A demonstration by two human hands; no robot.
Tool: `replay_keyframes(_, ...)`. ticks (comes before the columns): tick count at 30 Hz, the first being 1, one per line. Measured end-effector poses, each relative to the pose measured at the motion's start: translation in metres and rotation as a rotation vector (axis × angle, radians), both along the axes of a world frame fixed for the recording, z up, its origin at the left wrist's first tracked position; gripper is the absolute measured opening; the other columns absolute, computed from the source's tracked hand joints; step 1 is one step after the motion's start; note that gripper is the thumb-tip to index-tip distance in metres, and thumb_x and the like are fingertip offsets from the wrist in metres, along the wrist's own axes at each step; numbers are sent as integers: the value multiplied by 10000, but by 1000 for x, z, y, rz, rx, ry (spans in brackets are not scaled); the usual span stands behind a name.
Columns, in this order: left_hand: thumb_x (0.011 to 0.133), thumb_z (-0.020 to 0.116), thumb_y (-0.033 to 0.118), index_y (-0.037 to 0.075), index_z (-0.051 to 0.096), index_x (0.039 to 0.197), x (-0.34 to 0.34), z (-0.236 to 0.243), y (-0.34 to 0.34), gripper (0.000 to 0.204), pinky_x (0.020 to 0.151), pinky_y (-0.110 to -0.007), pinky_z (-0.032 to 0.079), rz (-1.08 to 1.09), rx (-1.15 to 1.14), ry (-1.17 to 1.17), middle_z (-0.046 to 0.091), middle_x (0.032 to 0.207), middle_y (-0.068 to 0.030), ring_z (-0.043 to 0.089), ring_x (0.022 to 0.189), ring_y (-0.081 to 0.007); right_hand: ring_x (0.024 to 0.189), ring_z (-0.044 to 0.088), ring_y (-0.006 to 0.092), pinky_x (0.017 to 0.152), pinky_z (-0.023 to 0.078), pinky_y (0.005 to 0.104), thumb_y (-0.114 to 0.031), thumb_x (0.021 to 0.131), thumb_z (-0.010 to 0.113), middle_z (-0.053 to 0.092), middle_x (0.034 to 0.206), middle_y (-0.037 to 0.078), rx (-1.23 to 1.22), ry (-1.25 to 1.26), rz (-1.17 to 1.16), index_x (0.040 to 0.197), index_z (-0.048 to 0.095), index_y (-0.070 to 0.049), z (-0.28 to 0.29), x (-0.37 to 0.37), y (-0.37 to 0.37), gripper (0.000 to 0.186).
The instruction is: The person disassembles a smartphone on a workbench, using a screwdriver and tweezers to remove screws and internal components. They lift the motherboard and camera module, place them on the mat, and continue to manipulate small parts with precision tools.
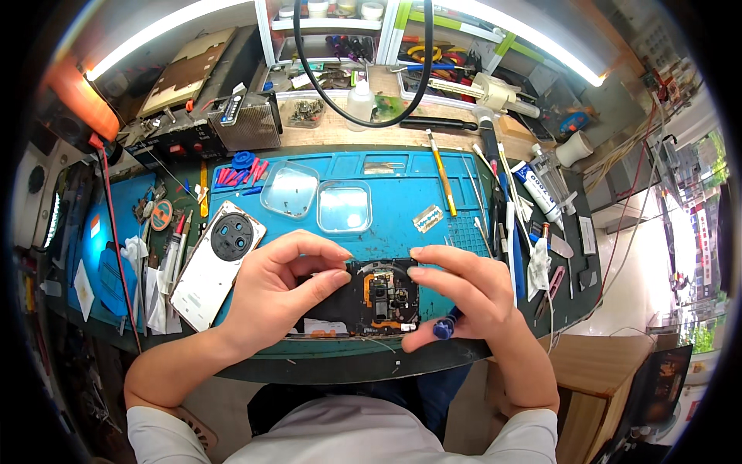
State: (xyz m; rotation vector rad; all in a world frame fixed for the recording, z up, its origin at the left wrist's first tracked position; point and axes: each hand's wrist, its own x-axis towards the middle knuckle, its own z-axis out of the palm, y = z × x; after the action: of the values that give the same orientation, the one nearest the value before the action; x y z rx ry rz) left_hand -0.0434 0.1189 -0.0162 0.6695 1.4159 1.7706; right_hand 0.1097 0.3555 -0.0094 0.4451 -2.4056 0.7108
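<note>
An opened phone (379,298), its black inside, metal parts and orange flex showing, lies on the blue mat (386,216). My left hand (282,282) curls over its left part, thumb and index fingertips at the upper edge. My right hand (471,301) has a blue screwdriver (444,326) in its lower fingers, while index and middle fingertips touch the phone's upper right edge. A white back cover (193,294) with a round black camera ring rests left of my hands. A razor blade (427,219) lies above the phone.
Two plastic containers (344,205) sit behind the phone. Pink-handled tips (232,175), a yellow rod (440,170), a white tube (537,189) and several tools surround the mat. A black cable loop (421,69) hangs overhead. A metal machine (239,124) stands at back left.
</note>
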Motion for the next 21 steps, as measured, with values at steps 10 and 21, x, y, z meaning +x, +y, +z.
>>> replay_keyframes(10,982,722,55,2,658,1192,-19,4,-9,226,913,-301,623,-164,-115,-670,711,1138,-93,725,1053,-193,778,723,229,614,581,314,-107,790,867,726,998,87,-215,48,85,1098,781,-83,6,-20,-4,321)
replay_keyframes(21,1013,644,17,-37,624,1267,-20,1,-15,261,990,-270,627,-216,-17,-807,681,1236,-150,715,1130,-227,807,668,180,643,516,290,23,840,791,716,920,78,-471,-31,41,1063,801,-68,10,-27,-20,242)
